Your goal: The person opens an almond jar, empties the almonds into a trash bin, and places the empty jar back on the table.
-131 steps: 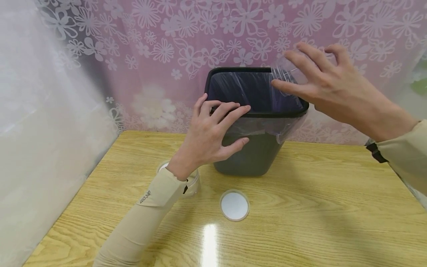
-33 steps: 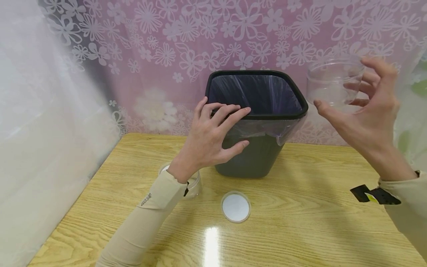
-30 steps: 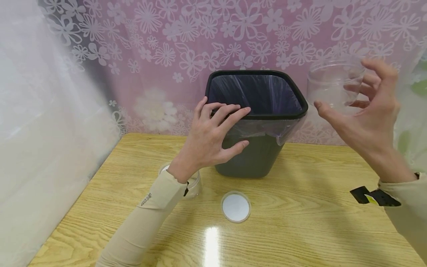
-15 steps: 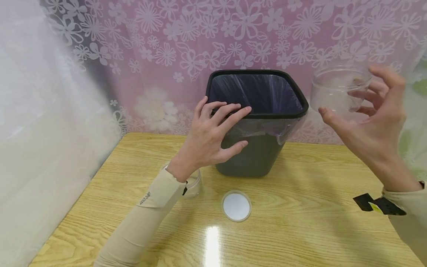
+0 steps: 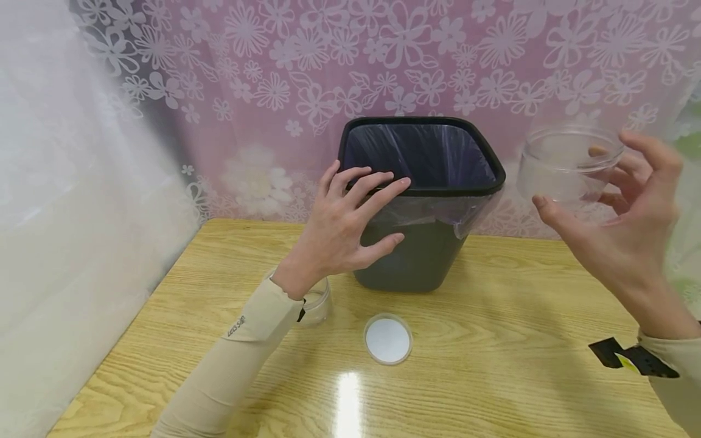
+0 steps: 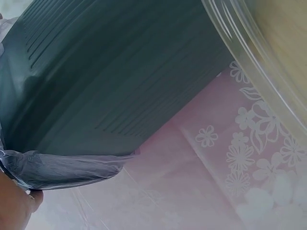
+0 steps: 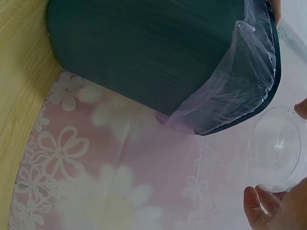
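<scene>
My left hand [image 5: 339, 225] holds the near rim of a dark grey trash bin [image 5: 416, 255], fingers bent over the edge and thumb along the outer wall. The bin has a black rim and a clear plastic liner folded over it. To the right of the bin, my right hand [image 5: 630, 213] grips a clear, round plastic jar [image 5: 569, 167] in the air, its mouth up, thumb on the near side and fingers behind. In the right wrist view the jar [image 7: 276, 148] looks see-through, with nothing visible inside.
On the wooden table [image 5: 493, 365] lies a round lid [image 5: 387, 339] with a white disc inside. A second clear jar [image 5: 320, 304] stands partly hidden behind my left wrist. A pink floral curtain [image 5: 296, 61] hangs behind the bin.
My right hand tipped the jar over the bin's right edge earlier. Since then it has turned the jar upright and moved it right and lower. My left hand has stayed on the rim.
</scene>
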`<state>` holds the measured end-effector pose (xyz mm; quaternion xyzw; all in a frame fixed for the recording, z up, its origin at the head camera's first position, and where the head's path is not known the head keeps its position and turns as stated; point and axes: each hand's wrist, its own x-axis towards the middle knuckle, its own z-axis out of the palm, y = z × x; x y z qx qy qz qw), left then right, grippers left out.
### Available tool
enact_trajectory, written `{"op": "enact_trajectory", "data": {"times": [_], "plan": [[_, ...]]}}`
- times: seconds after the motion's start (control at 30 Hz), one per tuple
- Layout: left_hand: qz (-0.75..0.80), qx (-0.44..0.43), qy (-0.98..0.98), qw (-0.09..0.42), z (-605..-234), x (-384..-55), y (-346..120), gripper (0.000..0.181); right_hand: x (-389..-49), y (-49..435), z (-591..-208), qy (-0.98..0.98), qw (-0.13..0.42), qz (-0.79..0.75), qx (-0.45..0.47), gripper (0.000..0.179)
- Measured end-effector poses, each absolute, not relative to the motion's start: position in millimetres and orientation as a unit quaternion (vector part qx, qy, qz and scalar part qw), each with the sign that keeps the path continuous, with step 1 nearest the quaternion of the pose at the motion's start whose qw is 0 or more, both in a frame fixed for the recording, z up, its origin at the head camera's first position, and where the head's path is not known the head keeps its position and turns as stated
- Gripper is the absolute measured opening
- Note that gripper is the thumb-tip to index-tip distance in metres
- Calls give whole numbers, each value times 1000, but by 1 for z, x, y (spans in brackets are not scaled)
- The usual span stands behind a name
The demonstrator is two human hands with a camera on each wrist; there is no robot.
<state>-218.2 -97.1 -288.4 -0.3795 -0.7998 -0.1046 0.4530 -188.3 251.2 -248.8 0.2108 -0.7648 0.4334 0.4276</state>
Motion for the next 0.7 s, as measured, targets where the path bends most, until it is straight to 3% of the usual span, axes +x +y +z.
{"op": "enact_trajectory", "data": {"times": [0.7], "plan": [[-110,-384,-798,452,-289,-218,-99,68,-178,253,-278,-732,413,478,256,90]]}}
